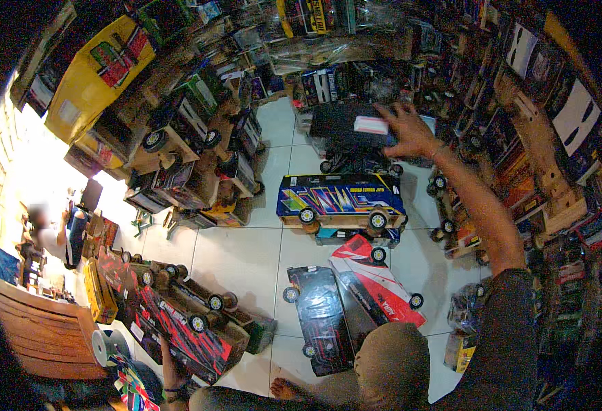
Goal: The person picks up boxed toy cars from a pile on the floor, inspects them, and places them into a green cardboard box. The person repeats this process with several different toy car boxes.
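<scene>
My right hand (410, 130) reaches far forward, fingers spread, at the right end of a dark toy bus (338, 123). A small white and pink piece (371, 125) lies by its fingertips. My left hand (170, 370) is low at the left, fingers stretched along a red and black toy bus (184, 332) that leans with its wheels sideways. Just nearer than the dark bus lies a blue toy bus (342, 198) with bright graphics. Closer to me are a red and white toy bus (376, 281) and a glossy black one (320, 318).
Wooden-bodied toy vehicles (177, 154) stack up on the left, and more line the right side (520, 192). Behind are wrapped piles (342, 51). A white spool (109, 347) stands lower left. Another person (75, 233) is by the bright opening. White tiles (239, 257) cover the floor.
</scene>
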### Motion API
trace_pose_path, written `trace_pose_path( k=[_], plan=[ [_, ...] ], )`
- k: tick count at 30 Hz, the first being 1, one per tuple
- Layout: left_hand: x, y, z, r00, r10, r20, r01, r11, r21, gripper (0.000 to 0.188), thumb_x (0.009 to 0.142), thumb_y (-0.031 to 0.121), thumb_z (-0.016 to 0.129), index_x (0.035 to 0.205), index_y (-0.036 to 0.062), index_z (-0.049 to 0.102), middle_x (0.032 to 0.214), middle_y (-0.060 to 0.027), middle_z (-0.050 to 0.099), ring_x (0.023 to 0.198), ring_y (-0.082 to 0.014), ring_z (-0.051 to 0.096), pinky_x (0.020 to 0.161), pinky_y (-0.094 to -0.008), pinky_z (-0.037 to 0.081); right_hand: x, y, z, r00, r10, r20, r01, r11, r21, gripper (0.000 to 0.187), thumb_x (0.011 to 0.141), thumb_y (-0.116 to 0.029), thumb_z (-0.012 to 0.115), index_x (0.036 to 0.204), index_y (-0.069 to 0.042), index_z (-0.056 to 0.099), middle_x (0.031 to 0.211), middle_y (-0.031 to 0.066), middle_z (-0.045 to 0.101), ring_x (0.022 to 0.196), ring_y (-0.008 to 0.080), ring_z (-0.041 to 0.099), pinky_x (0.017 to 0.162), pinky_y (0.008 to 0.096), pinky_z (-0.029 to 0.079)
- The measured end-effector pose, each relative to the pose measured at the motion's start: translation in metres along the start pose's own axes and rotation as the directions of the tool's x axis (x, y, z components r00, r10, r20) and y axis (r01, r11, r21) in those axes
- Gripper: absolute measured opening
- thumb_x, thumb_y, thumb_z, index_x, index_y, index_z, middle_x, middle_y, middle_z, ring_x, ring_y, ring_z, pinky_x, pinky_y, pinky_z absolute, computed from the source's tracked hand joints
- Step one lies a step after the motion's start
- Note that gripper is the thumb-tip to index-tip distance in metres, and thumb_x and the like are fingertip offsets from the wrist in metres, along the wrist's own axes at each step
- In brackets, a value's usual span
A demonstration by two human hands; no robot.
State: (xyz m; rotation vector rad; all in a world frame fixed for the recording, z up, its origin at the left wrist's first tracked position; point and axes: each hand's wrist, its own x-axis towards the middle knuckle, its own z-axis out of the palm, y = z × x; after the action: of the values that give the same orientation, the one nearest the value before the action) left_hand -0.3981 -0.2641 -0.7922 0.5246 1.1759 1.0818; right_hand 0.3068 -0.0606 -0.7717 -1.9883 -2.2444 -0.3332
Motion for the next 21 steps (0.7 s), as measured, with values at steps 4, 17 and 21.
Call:
trace_pose_path(
  k=[4, 17, 21],
  plan=[
    [0.003, -0.002, -0.015, 0.998, -0.033, -0.046, 0.034, 0.999, 0.004, 0.064, 0.093, 0.055, 0.045, 0.136, 0.0091, 0.042, 0.128, -0.0088, 0.055, 0.110, -0.0267, 0.057, 0.095, -0.0414, 0.047, 0.017, -0.016, 0.040, 0.969, -0.244, -0.027, 0.236, 0.958, -0.160, 0.113, 0.062, -0.038, 0.081, 0.149, -0.015, 0.013, 0.135, 0.0295, 0.038, 0.127, 0.0401, 0.039, 0.111, 0.0498, 0.021],
    [0.010, -0.009, -0.043, 0.974, 0.056, -0.219, -0.039, 0.996, 0.082, 0.067, 0.091, 0.059, 0.044, 0.138, 0.0111, 0.038, 0.127, -0.0095, 0.053, 0.109, -0.0274, 0.057, 0.093, -0.0436, 0.048, 0.003, -0.001, 0.155, 0.942, -0.333, -0.029, 0.312, 0.908, -0.279, 0.094, 0.076, -0.034, 0.070, 0.149, -0.019, 0.013, 0.139, 0.0193, 0.039, 0.118, 0.0321, 0.051, 0.108, 0.0482, 0.030],
    [0.008, -0.008, -0.040, 0.983, 0.057, -0.176, -0.046, 0.997, 0.068, 0.068, 0.091, 0.059, 0.044, 0.139, 0.0117, 0.037, 0.128, -0.0092, 0.052, 0.110, -0.0273, 0.057, 0.093, -0.0436, 0.048, -0.017, 0.015, 0.139, 0.900, -0.426, 0.093, 0.429, 0.827, -0.365, 0.073, 0.087, -0.048, 0.055, 0.145, -0.013, 0.027, 0.130, 0.0143, 0.050, 0.116, 0.0309, 0.051, 0.105, 0.0500, 0.032]
  ],
)
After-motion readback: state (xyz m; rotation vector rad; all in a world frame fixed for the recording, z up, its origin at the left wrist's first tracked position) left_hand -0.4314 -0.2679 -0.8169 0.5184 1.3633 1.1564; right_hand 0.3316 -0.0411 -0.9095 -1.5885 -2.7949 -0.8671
